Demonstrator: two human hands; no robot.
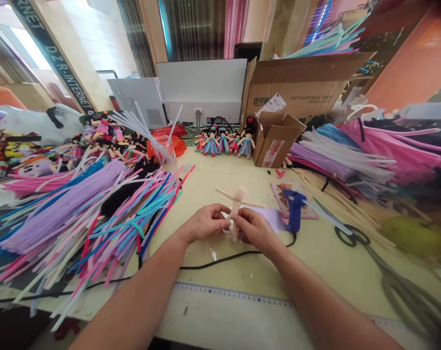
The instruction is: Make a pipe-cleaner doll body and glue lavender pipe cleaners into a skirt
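Observation:
Between my two hands is a cream doll figure made of pipe cleaners [239, 195], with a round head and two thin arms stretched out sideways. My left hand [210, 222] pinches its lower body from the left, thumb and forefinger together. From the other side my right hand [255, 227] grips the body and leg area, fingers closed. The fingers partly cover the figure's lower half. Just right of my hands, a blue glue gun [295, 210] rests on a small picture card [278, 194]. A pale lilac sheet [273, 218] lies behind my right hand.
Piles of coloured pipe cleaners [70, 204] cover the left side; more bundles [351, 150] lie at right. Scissors [351, 235] lie right of the glue gun. A black cord [220, 261] crosses before me, above a ruler tape [235, 292]. Finished dolls [223, 141] and a small carton [278, 138] stand behind.

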